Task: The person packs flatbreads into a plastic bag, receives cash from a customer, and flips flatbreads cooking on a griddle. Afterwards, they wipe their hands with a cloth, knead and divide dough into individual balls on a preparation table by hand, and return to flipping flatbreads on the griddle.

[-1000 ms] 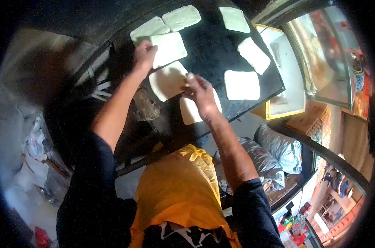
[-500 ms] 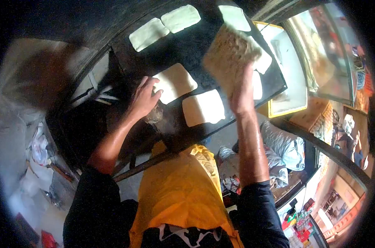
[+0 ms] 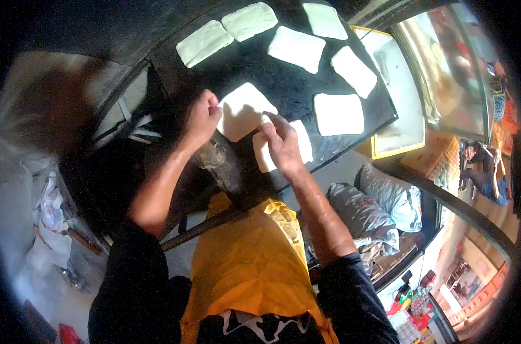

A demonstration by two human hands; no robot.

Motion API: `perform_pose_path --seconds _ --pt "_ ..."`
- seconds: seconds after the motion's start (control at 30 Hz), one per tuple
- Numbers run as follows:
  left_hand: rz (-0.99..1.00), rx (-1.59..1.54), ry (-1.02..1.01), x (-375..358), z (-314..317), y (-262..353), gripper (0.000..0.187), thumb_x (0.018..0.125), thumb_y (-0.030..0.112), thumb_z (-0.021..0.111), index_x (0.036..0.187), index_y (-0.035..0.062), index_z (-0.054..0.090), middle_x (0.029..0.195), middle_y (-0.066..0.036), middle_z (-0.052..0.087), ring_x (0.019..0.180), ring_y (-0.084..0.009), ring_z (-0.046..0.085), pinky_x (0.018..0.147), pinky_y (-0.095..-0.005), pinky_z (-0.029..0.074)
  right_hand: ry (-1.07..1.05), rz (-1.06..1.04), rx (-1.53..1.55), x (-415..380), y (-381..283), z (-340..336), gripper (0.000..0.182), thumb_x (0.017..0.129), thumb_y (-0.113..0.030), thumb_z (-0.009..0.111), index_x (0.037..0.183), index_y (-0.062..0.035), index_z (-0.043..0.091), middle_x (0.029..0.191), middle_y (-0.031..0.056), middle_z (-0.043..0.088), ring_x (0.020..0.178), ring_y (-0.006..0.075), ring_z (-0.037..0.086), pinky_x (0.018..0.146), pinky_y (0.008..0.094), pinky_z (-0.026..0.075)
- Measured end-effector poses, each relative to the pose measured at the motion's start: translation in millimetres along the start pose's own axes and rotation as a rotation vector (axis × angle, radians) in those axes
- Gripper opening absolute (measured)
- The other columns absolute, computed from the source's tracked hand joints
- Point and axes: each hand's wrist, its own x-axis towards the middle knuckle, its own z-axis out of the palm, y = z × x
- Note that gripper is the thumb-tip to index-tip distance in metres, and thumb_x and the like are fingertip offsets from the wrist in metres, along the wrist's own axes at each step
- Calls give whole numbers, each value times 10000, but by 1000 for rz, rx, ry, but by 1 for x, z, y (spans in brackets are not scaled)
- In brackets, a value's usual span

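Several flat, roughly rectangular white pieces that look like dough lie on a black surface. The nearest-left dough piece (image 3: 241, 117) is between my hands. My left hand (image 3: 203, 119) is closed with its fingertips at the piece's left edge. At the right corner of the same piece, my right hand (image 3: 280, 140) pinches the edge with thumb and fingers. Below it, a second dough piece (image 3: 300, 140) is partly covered by my right hand.
More pieces lie beyond: one dough piece (image 3: 296, 49) at the far middle, another (image 3: 339, 114) at the right. A yellow-rimmed white bin (image 3: 401, 146) stands right of the black surface (image 3: 272, 80). Stuffed grey sacks (image 3: 389, 195) sit lower right.
My right hand has moved left and down from the far right, where it held a blurred dough piece, to the near-left piece. A dough piece now lies flat at the far middle.
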Motion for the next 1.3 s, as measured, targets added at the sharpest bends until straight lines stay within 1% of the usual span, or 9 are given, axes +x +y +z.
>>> perform_pose_path --seconds 0.1,0.23,0.33,0.57,0.6,0.7,0.87,1.03,1.3 --pt "268 -63 -62 -46 -14 74 171 854 35 622 975 44 503 889 -128 591 801 -269 617 680 -389 499 -126 416 776 -16 -5 6 832 925 -679 419 1435 -26 351 1202 160 558 1001 248 599 878 413 513" --pt "822 71 -106 -98 -33 112 363 799 94 718 1124 42 565 1040 -113 619 1007 -280 601 890 -375 480 -431 292 1246 -24 -6 -15 960 839 -770 435 1469 -63 276 1428 190 442 1248 324 521 997 533 466" --pt "434 -324 17 -113 -33 85 346 845 130 701 1152 40 568 1111 -86 609 1093 -195 551 978 -337 427 -340 262 1151 -32 -24 -15 959 822 -765 485 1464 -80 290 1438 186 437 1276 335 497 1004 530 464" --pt "197 -335 445 -125 -14 40 235 970 44 510 1201 5 525 1151 -95 596 1082 -186 569 963 -328 439 -319 25 589 9 -24 16 810 902 -570 582 1435 -3 358 1425 201 455 1263 304 498 1019 398 432" --pt "240 -120 361 -128 -16 40 266 968 82 531 1222 3 522 1186 -113 588 1137 -226 547 993 -349 416 -46 -47 85 7 -20 10 685 944 -436 582 1394 49 406 1375 201 508 1218 298 524 1002 367 435" --pt "362 83 76 -127 15 67 419 911 104 603 1306 21 491 1337 -166 509 1240 -324 485 1059 -414 380 153 -186 -253 -25 -11 -30 490 962 -355 560 1221 61 556 1097 252 642 988 307 644 886 402 496" --pt "618 433 -68 -115 90 104 837 743 307 794 1419 43 378 1456 -153 368 1391 -358 282 1130 -544 220 218 -123 -381 -91 33 -91 403 966 -323 556 1133 42 599 1018 253 651 921 325 662 813 413 520" --pt "452 539 -187 -149 121 105 1059 624 459 854 1443 33 335 1511 -163 288 1429 -379 183 1140 -586 147 327 -31 -300 -160 106 -138 372 944 -288 608 1136 31 624 1011 228 670 926 295 676 828 377 524" --pt "578 555 -70 -180 124 77 317 819 108 662 1128 71 600 1222 -122 570 1154 -314 529 935 -476 471 322 268 -17 -219 193 -171 310 964 -166 587 1190 46 591 1003 74 650 830 138 608 746 284 496"
